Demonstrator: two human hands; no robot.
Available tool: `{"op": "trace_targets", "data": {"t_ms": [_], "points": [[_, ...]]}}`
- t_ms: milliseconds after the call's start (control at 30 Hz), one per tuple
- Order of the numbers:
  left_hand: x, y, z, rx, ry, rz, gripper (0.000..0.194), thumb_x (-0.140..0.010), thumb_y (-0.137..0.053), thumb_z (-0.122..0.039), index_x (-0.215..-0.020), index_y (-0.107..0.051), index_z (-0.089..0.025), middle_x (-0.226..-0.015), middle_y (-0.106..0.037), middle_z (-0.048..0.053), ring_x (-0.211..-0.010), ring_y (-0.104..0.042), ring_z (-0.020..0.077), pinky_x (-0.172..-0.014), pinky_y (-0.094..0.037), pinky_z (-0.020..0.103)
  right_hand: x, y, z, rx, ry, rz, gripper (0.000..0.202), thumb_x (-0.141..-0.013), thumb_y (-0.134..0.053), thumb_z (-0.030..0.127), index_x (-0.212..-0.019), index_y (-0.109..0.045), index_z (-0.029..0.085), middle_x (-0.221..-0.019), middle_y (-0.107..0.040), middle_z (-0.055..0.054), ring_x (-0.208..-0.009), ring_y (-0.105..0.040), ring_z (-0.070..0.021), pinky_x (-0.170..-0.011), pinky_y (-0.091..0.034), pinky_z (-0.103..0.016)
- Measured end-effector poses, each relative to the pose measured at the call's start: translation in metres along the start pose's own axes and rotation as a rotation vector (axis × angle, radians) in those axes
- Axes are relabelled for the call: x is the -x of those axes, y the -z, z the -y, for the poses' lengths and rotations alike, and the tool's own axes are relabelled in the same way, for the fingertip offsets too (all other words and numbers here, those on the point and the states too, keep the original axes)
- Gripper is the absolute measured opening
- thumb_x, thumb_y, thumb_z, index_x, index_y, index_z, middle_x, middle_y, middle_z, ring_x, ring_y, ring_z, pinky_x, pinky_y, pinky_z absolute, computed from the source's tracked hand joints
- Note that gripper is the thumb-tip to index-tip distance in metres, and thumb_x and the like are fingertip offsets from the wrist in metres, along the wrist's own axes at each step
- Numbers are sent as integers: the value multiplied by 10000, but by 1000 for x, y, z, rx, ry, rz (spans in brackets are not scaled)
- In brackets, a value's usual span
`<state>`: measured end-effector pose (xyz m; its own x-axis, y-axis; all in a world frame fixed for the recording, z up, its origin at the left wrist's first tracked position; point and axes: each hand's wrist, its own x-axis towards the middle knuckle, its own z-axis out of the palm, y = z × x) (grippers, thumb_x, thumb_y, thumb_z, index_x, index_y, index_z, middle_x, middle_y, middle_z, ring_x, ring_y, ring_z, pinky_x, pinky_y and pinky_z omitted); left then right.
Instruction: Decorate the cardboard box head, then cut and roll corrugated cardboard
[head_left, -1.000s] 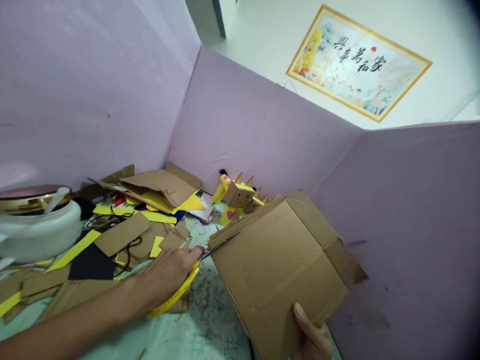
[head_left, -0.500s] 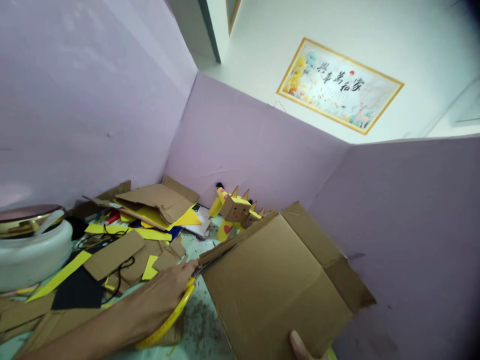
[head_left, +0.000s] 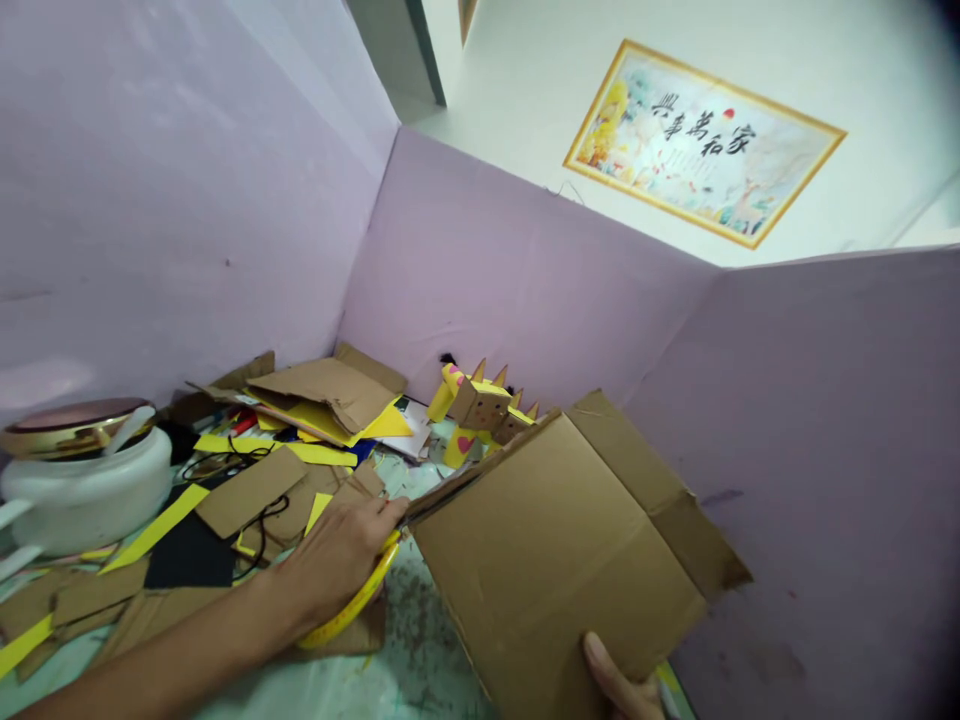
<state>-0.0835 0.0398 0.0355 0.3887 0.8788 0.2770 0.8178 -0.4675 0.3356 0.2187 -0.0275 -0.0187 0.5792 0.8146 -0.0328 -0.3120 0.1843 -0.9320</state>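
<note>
your left hand point(head_left: 360, 540) came in from the lower left, its fingers curled closed around a yellow-handled tool point(head_left: 352, 605), whose curved handle slanted from lower left to upper right. the tool's dark metal end met the left corner of the cardboard piece point(head_left: 555, 550); how far its blades were open, you could not tell. your right hand point(head_left: 622, 685), partly cut off by the bottom of the view, was closed on the lower part of that piece, the thumb flat on its face and the other fingers hidden behind. the cardboard piece was held up at a tilt, right of centre, its broad face toward you, one corner pointing left at the tool and another up toward the back. the long axis of its folded side flap point(head_left: 667, 490) ran from upper left to lower right, and a narrow folded strip along the other upper edge rose from the tool toward the upper right. its lower end left the view, so you could not tell which way the main panel was longer. just behind the strip, the yellow spiked cardboard figure point(head_left: 480, 405) was partly covered. on the green worktop point(head_left: 420, 640), left of the piece, lay cardboard scraps point(head_left: 251, 490), yellow strips point(head_left: 161, 525) and a black sheet point(head_left: 191, 550), with a white pot point(head_left: 90, 490) at the far left. lilac panels point(head_left: 525, 260) stood around it all, and a framed picture point(head_left: 705, 145) hung beyond.
</note>
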Motion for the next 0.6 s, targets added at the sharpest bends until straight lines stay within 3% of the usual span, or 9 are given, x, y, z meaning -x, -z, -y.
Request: {"op": "trace_targets", "data": {"t_ms": [133,300,467,600], "points": [[2,2,0,43,-33,-57,372,-815,-405,-67,-1108,-599,-188,-958,-700,110,-937,-645,255,-816,-501,350,5,-8,10,-57,-43,56,913,-535,-883,364,-1349,-508,196,-804,-777,-43,-700,-731,-295,-664,-607,-421],[3,-1,5,115,-102,-96,319,-839,-406,-85,-1064,-602,-197,-923,-679,92,-933,-628,245,-842,-480,346,4,-8,15,-17,-45,75,900,-488,-886,373,-1312,-564,209,-860,-778,-65,-769,-725,-316,-715,-592,-447],[1,-2,10,112,-78,-33,214,-786,-426,-105,-884,-593,-195,-821,-661,73,-803,-610,236,-731,-458,339,7,-10,16,-75,-39,21,804,-492,-878,319,-1243,-615,205,-861,-776,-72,-744,-724,-300,-694,-591,-425],[0,-1,12,142,-97,26,178,-717,-481,-127,-853,-584,-178,-827,-663,87,-777,-606,257,-693,-449,356,9,-12,19,-122,-70,8,748,-447,-896,269,-1152,-663,187,-794,-772,-77,-661,-719,-290,-672,-595,-429]]}}
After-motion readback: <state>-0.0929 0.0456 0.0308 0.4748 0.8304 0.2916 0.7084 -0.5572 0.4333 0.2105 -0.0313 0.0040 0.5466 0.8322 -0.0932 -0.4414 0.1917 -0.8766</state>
